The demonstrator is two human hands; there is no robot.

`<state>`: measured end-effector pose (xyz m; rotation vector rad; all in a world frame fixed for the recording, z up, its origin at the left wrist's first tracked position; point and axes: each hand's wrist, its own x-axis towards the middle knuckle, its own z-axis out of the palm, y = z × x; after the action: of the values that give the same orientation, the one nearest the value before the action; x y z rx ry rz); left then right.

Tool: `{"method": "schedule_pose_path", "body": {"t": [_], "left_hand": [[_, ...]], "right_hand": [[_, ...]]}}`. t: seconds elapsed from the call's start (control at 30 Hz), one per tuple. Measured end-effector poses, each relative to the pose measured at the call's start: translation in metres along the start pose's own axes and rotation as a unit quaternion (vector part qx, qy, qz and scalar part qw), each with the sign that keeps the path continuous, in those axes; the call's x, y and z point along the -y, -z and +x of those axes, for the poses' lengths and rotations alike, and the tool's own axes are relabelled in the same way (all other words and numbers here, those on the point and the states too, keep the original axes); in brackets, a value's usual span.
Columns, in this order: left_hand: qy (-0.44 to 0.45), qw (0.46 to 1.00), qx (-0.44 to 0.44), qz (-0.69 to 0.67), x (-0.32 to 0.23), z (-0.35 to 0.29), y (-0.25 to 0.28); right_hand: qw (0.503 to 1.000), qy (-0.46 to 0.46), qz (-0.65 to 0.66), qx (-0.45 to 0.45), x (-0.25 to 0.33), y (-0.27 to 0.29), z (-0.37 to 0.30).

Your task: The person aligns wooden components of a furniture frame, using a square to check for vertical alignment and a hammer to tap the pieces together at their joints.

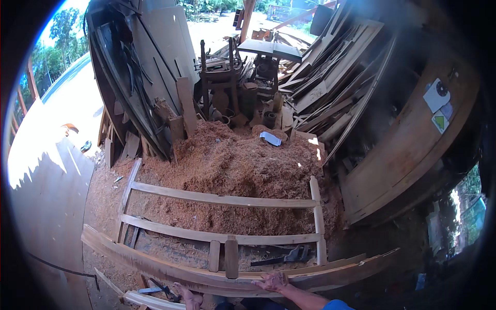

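Note:
A long, thick wooden beam (170, 269) lies crosswise in front of me. My right hand (272, 282) rests on its top near the middle, fingers spread, holding nothing. At the lower edge, my left hand (189, 296) is by the beam's near side, its fingers stretched out and small in view. Next to it is a dark tool (166, 290) whose kind is unclear. Just beyond the beam lies a wooden frame with two long rails (222, 199) and side posts (318, 219). Two short wood pieces stand at its near rail, the longer block (231, 257) overlapping the beam.
A handsaw (292, 257) lies inside the frame's near side. Beyond it rises a heap of wood shavings (232, 165). Stacked boards (336, 77) lean at the right, and tall panels (165, 46) at the left. A plywood sheet (49, 206) lies left; a big wooden panel (408, 155) stands right.

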<state>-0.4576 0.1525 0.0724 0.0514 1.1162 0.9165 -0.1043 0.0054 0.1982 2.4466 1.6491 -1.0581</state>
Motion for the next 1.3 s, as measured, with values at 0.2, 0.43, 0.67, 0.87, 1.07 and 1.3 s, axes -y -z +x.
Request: {"method": "schedule_pose_path", "body": {"t": [0.2, 0.43, 0.67, 0.87, 1.07, 1.3], "left_hand": [[0.078, 0.993, 0.084, -0.022, -0.019, -0.103, -0.041], [0.134, 0.964, 0.210, -0.091, -0.070, -0.223, -0.099], [-0.045, 0.930, 0.357, 0.077, -0.085, -0.259, -0.165], [-0.724, 0.386, 0.185, 0.541, -0.054, -0.275, -0.246], [-0.788, 0.346, 0.163, 0.482, 0.034, -0.375, -0.367], [-0.822, 0.282, 0.038, 0.493, 0.148, -0.462, -0.465]], "right_hand": [[0.990, -0.011, -0.025, -0.139, -0.017, 0.017, -0.128], [0.934, 0.052, -0.057, -0.348, 0.020, 0.064, -0.220], [0.870, 0.072, -0.048, -0.486, 0.018, 0.110, -0.257], [0.836, 0.044, 0.036, -0.546, -0.051, 0.136, -0.300], [0.788, 0.021, 0.047, -0.614, -0.162, 0.163, -0.356], [0.741, 0.033, 0.119, -0.659, -0.285, 0.219, -0.410]]}}
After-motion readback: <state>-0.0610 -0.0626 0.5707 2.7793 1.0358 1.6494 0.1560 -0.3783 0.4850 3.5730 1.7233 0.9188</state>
